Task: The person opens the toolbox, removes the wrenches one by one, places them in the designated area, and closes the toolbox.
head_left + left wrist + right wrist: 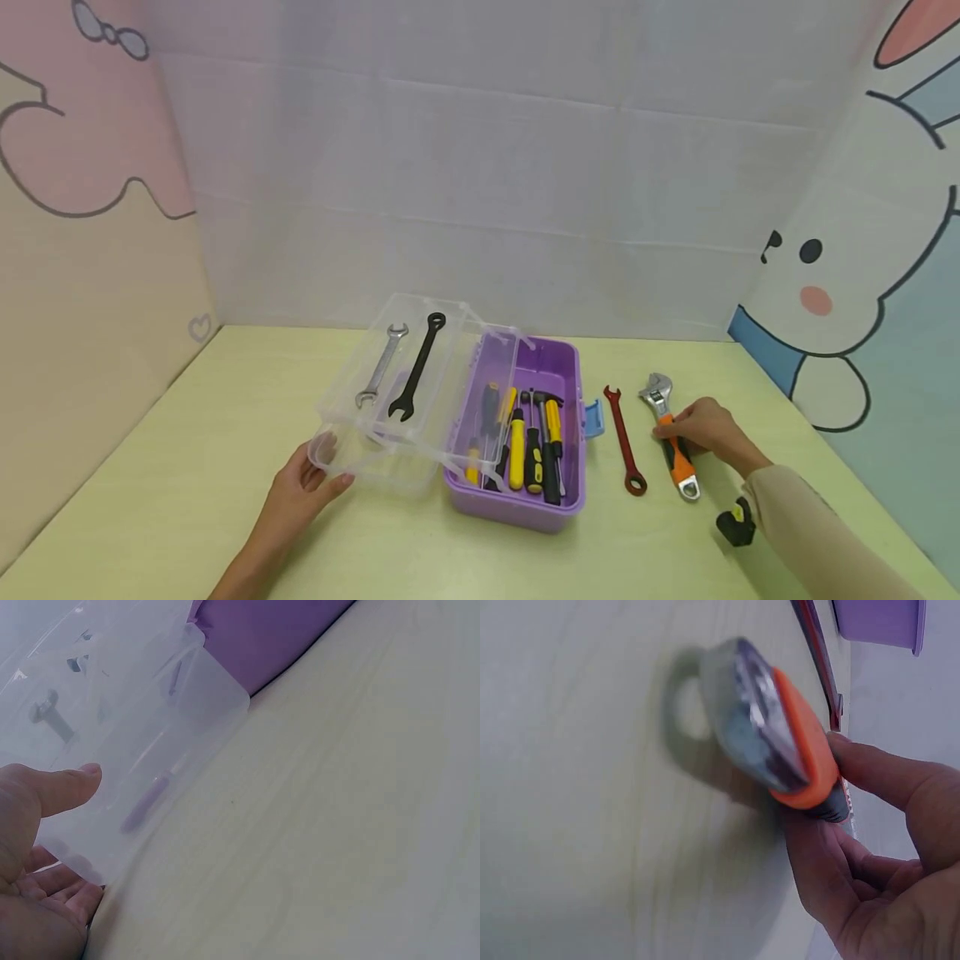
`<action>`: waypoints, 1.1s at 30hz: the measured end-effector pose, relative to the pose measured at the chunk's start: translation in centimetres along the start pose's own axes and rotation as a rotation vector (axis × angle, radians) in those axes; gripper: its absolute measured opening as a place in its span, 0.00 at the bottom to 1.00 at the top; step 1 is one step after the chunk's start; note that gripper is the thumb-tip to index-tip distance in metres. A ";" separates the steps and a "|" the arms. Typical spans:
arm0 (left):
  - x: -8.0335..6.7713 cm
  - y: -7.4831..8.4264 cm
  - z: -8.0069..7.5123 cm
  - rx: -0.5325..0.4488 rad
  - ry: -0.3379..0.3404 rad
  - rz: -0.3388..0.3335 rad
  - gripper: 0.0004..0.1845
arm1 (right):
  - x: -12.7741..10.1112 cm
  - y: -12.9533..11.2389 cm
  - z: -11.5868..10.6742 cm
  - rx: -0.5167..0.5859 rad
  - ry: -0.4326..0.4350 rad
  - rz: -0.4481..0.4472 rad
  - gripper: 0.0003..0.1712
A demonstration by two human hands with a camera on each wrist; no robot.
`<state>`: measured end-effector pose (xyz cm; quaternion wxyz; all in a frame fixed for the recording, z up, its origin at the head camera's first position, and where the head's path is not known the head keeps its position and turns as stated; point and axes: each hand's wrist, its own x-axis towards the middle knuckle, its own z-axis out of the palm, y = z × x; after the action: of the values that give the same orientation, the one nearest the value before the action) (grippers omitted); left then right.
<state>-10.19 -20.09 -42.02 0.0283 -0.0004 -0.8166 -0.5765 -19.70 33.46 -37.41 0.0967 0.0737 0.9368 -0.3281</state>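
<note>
At the right, my right hand (705, 427) pinches the orange and black handle of an adjustable wrench (679, 467) between thumb and fingers. Close up in the right wrist view, the handle's metal end (757, 727) points toward the camera, its shadow on the table. My left hand (294, 492) holds the near left corner of the clear plastic lid (187, 742), thumb on one side and fingers behind. That lid is swung back from a purple toolbox (517, 510). A silver wrench (383, 367) and a black wrench (418, 367) lie in the clear part.
Inside the toolbox are several yellow and black screwdrivers (517, 450) and a hammer (550, 467). A blue latch (593, 418) sticks out on its right side. A red wrench (624, 442) lies beside it. Near my right sleeve sits a small black and yellow-green object (735, 527).
</note>
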 end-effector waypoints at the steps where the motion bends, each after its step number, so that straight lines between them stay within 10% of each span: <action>1: 0.0 0.0 0.0 0.004 -0.001 -0.001 0.38 | 0.0 -0.1 -0.1 -0.008 0.002 0.001 0.17; 33: 0.1 0.0 -0.1 -0.004 -0.005 -0.002 0.38 | 0.6 -2.1 -0.4 -0.207 -0.020 0.069 0.17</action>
<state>-10.25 -20.18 -41.97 0.0258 -0.0013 -0.8156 -0.5781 -20.72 32.15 -35.95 0.1244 0.0922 0.9615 -0.2269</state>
